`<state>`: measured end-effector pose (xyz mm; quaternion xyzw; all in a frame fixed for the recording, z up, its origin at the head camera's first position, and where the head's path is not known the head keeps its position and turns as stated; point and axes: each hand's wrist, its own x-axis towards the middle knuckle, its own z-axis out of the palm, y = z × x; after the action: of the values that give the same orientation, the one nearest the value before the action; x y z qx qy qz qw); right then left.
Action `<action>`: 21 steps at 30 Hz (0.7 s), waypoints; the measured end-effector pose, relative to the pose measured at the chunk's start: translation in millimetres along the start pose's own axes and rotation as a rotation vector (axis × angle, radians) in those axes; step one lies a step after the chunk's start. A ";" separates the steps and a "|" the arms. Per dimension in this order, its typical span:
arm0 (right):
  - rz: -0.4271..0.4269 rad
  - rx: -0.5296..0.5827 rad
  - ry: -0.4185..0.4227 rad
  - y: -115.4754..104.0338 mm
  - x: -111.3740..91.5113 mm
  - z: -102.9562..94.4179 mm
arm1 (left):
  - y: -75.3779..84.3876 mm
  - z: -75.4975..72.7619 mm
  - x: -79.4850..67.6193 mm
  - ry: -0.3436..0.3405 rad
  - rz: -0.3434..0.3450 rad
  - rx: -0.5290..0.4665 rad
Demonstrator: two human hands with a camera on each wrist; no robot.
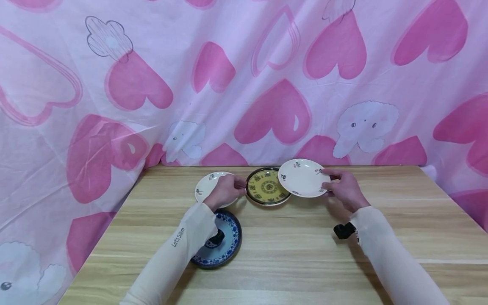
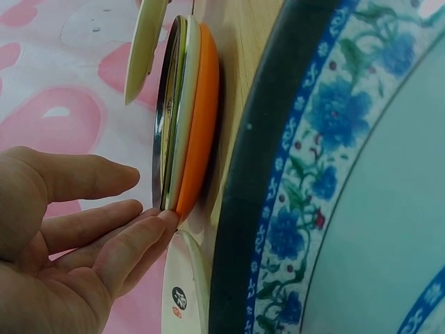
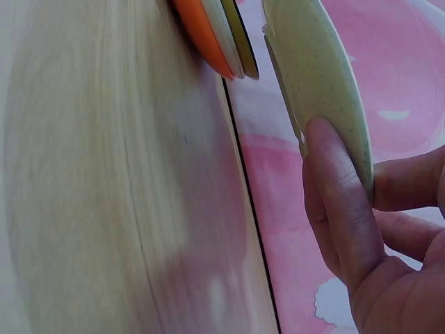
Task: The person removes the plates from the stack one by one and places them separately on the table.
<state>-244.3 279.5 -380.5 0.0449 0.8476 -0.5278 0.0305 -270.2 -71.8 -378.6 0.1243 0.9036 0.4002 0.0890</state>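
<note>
My right hand (image 1: 345, 188) pinches the right rim of a white plate (image 1: 303, 178) with small dark and red marks. In the right wrist view the fingers lie under its speckled underside (image 3: 327, 83) and the thumb on the other face. Left of it, a yellow patterned plate (image 1: 268, 186) with a dark rim tops a stack that includes an orange dish (image 2: 201, 118). My left hand (image 1: 227, 190) has its fingertips at the stack's left edge, thumb held apart. Partly hidden under that hand is another white plate (image 1: 203, 186).
A large blue-and-white floral plate (image 1: 230, 250) with a dark rim lies nearer on the wooden table (image 1: 289, 262), below my left sleeve. A pink heart-patterned cloth (image 1: 267, 51) hangs right behind the table's back edge.
</note>
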 end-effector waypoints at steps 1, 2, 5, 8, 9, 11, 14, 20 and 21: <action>-0.001 0.001 0.001 1.2 0.0 -1.0 | -0.2 0.1 0.2 0.002 -0.003 0.001; -0.002 -0.001 0.003 2.0 -0.2 -1.9 | -0.8 0.3 0.7 0.005 -0.005 0.004; -0.009 -0.010 0.014 4.2 -1.0 -5.3 | -1.2 -0.2 1.0 0.006 -0.004 0.007; -0.012 -0.027 0.020 6.3 -1.9 -8.9 | -1.1 -1.0 0.8 0.002 -0.003 0.007; -0.012 -0.029 0.021 6.9 -2.1 -10.0 | -1.1 -1.2 0.7 0.001 -0.003 0.005; -0.010 -0.032 0.017 7.7 -2.9 -12.0 | -1.2 -1.6 0.6 0.001 -0.005 0.004; -0.009 -0.030 0.012 9.8 -3.3 -15.0 | -1.6 -1.8 0.5 0.003 -0.005 0.002; 0.010 -0.041 0.018 13.7 -6.0 -22.7 | -1.8 -1.0 0.0 -0.002 -0.003 -0.002; 0.013 -0.045 0.021 14.4 -6.2 -24.2 | -1.9 -0.9 -0.1 -0.002 -0.005 -0.002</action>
<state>-236.6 307.3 -382.0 0.0553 0.8592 -0.5080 0.0262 -270.7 -73.6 -379.4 0.1225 0.9034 0.4007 0.0909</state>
